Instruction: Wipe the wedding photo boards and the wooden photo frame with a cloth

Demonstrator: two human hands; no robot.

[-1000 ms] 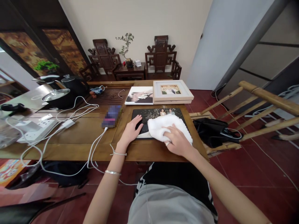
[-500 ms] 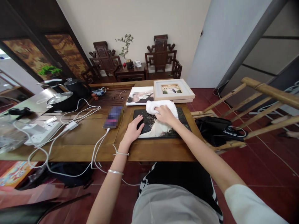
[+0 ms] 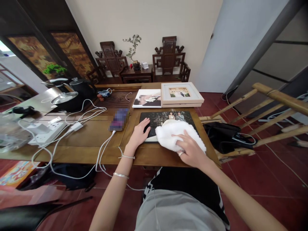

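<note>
A dark photo panel (image 3: 156, 120) with two figures printed at its top lies flat on the wooden table (image 3: 146, 154). My left hand (image 3: 139, 133) rests on the panel's left edge, fingers stretched out and thumb apart. In my right hand (image 3: 190, 149) is a fluffy white cloth (image 3: 170, 131), pressed over the panel's lower right part and reaching past its near edge. A ring shows on that hand. The cloth hides much of the printed picture.
Behind the panel lie a white photo print (image 3: 148, 99) and a pale picture frame (image 3: 181, 96). To the left are a phone (image 3: 119, 119) on a charging cable, a power strip (image 3: 45, 131), a lidded pot (image 3: 64, 101) and loose cables. A bamboo chair (image 3: 267, 91) stands right.
My right hand has drawn the white cloth from the panel's top edge down towards me, uncovering the two printed figures. My left hand stays on the left edge. The view has shifted slightly.
</note>
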